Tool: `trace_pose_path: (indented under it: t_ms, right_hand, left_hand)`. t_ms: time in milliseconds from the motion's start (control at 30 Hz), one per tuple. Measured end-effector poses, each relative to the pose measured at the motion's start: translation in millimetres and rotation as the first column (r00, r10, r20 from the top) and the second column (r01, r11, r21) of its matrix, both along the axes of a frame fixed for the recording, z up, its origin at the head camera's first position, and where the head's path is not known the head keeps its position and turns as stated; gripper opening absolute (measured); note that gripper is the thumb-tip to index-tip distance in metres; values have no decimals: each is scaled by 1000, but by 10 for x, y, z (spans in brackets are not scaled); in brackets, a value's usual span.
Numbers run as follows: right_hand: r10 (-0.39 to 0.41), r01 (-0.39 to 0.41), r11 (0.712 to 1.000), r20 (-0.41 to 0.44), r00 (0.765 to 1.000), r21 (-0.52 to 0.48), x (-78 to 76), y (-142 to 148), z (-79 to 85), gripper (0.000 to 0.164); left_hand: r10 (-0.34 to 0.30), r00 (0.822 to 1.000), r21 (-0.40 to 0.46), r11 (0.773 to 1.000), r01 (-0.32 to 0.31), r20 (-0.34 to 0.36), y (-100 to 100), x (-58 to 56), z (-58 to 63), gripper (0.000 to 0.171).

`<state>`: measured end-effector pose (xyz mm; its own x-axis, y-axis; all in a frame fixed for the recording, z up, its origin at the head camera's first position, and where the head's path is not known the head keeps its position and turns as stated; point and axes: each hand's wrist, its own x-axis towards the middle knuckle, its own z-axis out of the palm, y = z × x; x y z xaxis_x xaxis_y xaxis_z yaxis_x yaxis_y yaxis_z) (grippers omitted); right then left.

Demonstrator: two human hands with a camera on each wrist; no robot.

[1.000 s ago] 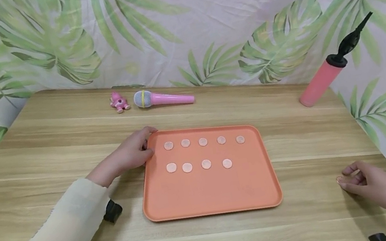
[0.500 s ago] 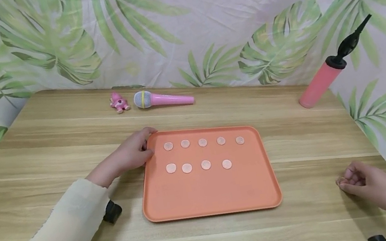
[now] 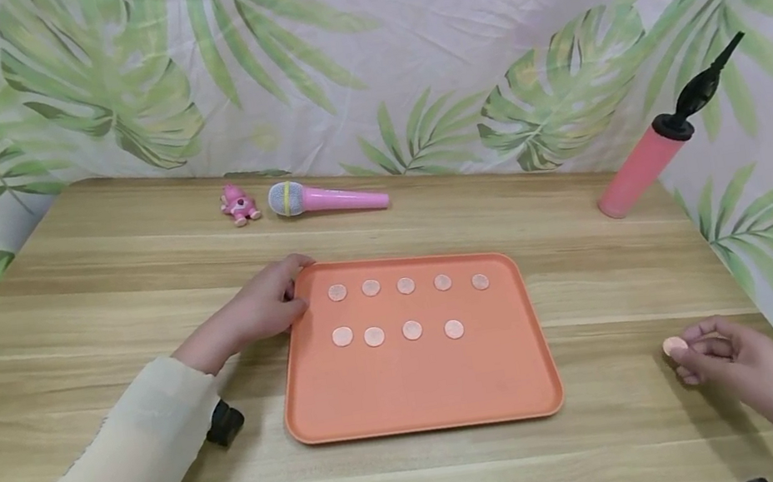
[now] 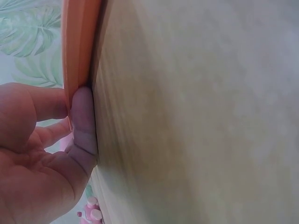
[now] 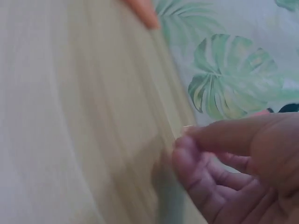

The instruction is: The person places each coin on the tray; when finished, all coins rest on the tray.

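An orange tray lies on the table, with several round, coppery coins set out in two rows. My left hand grips the tray's left edge near its far corner. In the left wrist view, the thumb and fingers of that hand meet at the tray's side wall. To the right of the tray, my right hand pinches a coin between thumb and fingertips. Only a thin bit of this coin shows in the right wrist view.
A pink toy figure and a pink toy microphone lie along the back of the wooden table. At the back right stands a pink hand pump with a black nozzle. A leaf-patterned cloth hangs behind.
My right hand has turned and lifted slightly, bringing the coin's flat face into view at its fingertips. My left hand and the tray have stayed in place.
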<state>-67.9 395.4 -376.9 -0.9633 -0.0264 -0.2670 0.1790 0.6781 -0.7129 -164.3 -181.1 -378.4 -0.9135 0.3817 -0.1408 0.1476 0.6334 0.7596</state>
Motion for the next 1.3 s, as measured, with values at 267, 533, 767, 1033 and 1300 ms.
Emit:
trace_pose_path:
  t_ms: [267, 533, 767, 1033, 1300]
  right_hand:
    - [50, 25, 800, 107, 993, -600, -150, 0, -118, 14]
    - [114, 6, 738, 134, 984, -675, -293, -323, -106, 14]
    - [170, -68, 773, 103, 980, -630, -436, -707, -17, 10]
    - [219, -158, 887, 94, 971, -435, -595, -1167, 100, 21]
    - [294, -253, 903, 69, 953, -348, -690, -1496, 185, 31]
  left_hand:
    - [8, 1000, -10, 1000, -8, 7, 3, -5, 10, 53]
    - [3, 1000, -4, 1000, -3, -4, 21, 2, 15, 54]
    - [10, 1000, -17, 1000, -10, -21, 29, -3, 6, 53]
    - [-2, 999, -16, 1000, 2, -50, 27, 4, 4, 52]
    - [2, 999, -23, 1000, -3, -44, 27, -1, -11, 51]
